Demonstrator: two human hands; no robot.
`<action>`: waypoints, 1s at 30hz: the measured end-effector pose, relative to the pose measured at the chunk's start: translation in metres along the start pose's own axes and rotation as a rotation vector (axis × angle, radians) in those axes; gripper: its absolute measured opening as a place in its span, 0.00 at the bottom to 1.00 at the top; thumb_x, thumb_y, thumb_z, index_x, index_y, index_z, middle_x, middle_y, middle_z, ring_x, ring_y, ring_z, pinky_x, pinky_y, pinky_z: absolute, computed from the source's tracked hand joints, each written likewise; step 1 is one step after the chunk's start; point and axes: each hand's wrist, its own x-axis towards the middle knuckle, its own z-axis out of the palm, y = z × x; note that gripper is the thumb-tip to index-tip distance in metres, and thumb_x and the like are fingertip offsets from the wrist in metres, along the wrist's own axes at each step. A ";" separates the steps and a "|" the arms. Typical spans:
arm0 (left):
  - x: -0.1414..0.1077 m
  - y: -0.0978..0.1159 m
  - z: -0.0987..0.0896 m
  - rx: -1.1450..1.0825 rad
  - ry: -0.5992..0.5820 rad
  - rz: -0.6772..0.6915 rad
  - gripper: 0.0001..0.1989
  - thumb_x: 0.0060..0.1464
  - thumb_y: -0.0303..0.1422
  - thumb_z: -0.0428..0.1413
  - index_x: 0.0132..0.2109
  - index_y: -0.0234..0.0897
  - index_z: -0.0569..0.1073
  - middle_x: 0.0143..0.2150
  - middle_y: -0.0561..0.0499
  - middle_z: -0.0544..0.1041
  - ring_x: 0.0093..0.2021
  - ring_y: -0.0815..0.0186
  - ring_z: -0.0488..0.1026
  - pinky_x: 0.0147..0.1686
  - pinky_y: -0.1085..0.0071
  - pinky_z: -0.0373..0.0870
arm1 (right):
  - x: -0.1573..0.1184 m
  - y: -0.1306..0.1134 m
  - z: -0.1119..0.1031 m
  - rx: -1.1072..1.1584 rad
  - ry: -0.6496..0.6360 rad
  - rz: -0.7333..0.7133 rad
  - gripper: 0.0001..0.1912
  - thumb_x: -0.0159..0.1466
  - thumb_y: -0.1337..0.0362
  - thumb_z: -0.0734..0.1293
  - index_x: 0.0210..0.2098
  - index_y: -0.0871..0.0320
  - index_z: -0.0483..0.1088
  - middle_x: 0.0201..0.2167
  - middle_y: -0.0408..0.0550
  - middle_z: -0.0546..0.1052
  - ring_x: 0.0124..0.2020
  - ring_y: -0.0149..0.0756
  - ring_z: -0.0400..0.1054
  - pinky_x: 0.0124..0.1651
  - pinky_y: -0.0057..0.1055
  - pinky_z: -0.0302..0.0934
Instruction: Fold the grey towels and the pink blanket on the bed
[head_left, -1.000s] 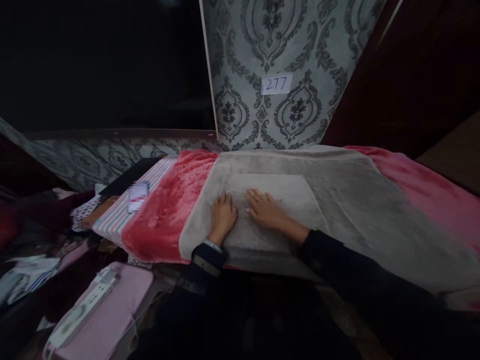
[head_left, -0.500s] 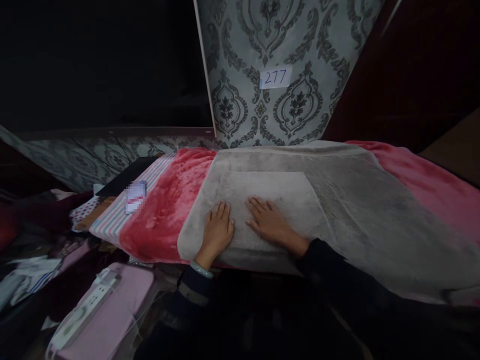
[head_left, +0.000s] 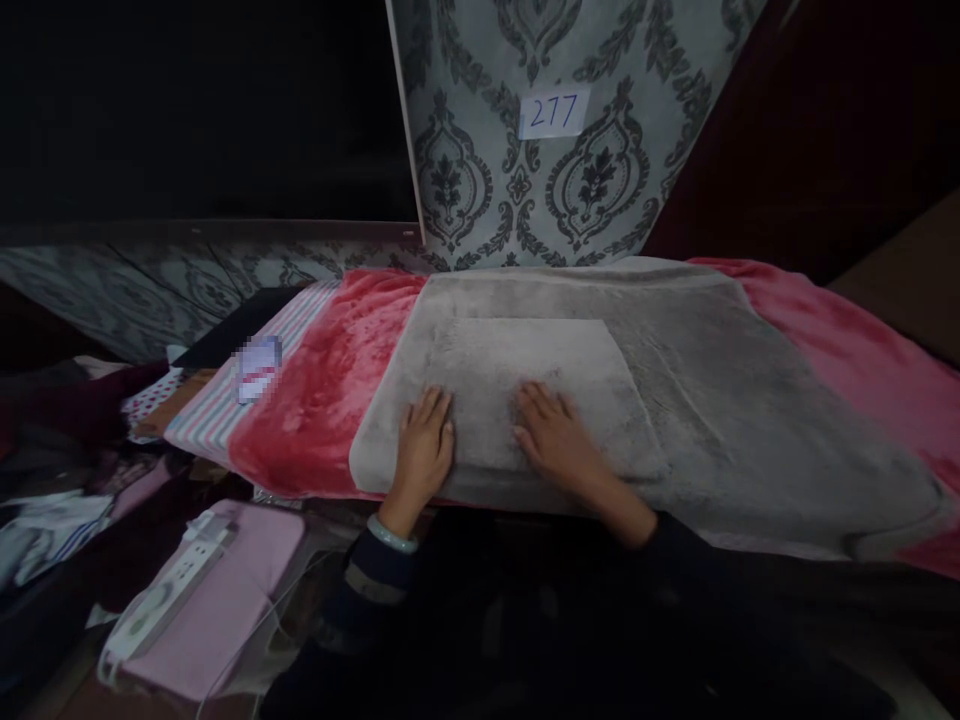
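Observation:
A grey plush blanket (head_left: 720, 400) is spread over a red blanket (head_left: 315, 400), which shows at both ends. On the grey one is a lighter, roughly rectangular grey panel (head_left: 510, 360); whether it is a separate folded piece or part of the blanket I cannot tell. My left hand (head_left: 426, 445) lies flat near the panel's left side, fingers pointing away from me. My right hand (head_left: 559, 435) rests on the panel further right, fingers stretched toward the upper left. Neither hand grips anything.
A striped cloth (head_left: 247, 370) with a blurred card (head_left: 259, 368) lies at the left end. Below it, a white power strip (head_left: 176, 590) sits on a pink surface (head_left: 247, 600), its cable trailing. Clothes (head_left: 52, 530) are heaped left. A dark screen (head_left: 202, 120) and patterned wall (head_left: 457, 180) stand behind.
My right hand has slid right and slightly nearer to me over the grey cloth, leaving a wider gap between the hands. The left hand stays by the left side. The view has tilted slightly down.

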 end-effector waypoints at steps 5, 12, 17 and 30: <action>-0.020 0.009 -0.002 0.081 -0.047 -0.007 0.26 0.66 0.30 0.41 0.68 0.35 0.66 0.71 0.41 0.64 0.72 0.56 0.58 0.69 0.48 0.57 | 0.021 -0.065 0.011 0.059 -0.043 -0.202 0.32 0.73 0.58 0.52 0.73 0.62 0.54 0.73 0.56 0.54 0.74 0.47 0.44 0.73 0.52 0.41; -0.024 0.009 0.003 0.100 -0.026 -0.007 0.26 0.67 0.30 0.39 0.68 0.34 0.66 0.72 0.42 0.63 0.73 0.58 0.57 0.70 0.50 0.54 | -0.005 -0.040 0.024 -0.003 -0.008 -0.147 0.33 0.74 0.55 0.54 0.73 0.66 0.54 0.74 0.58 0.52 0.75 0.48 0.43 0.74 0.50 0.42; -0.025 0.007 0.003 0.087 -0.010 -0.001 0.26 0.67 0.30 0.39 0.68 0.37 0.66 0.72 0.43 0.62 0.73 0.59 0.57 0.71 0.51 0.54 | -0.044 0.000 0.023 -0.031 0.034 -0.006 0.35 0.74 0.52 0.52 0.75 0.61 0.47 0.74 0.56 0.52 0.75 0.49 0.43 0.73 0.53 0.43; -0.025 0.001 0.010 0.078 0.066 0.025 0.25 0.67 0.30 0.39 0.67 0.36 0.66 0.71 0.42 0.65 0.72 0.58 0.60 0.69 0.50 0.57 | -0.035 0.006 0.005 0.024 0.102 0.050 0.32 0.73 0.54 0.53 0.71 0.65 0.58 0.73 0.59 0.55 0.75 0.50 0.42 0.72 0.56 0.45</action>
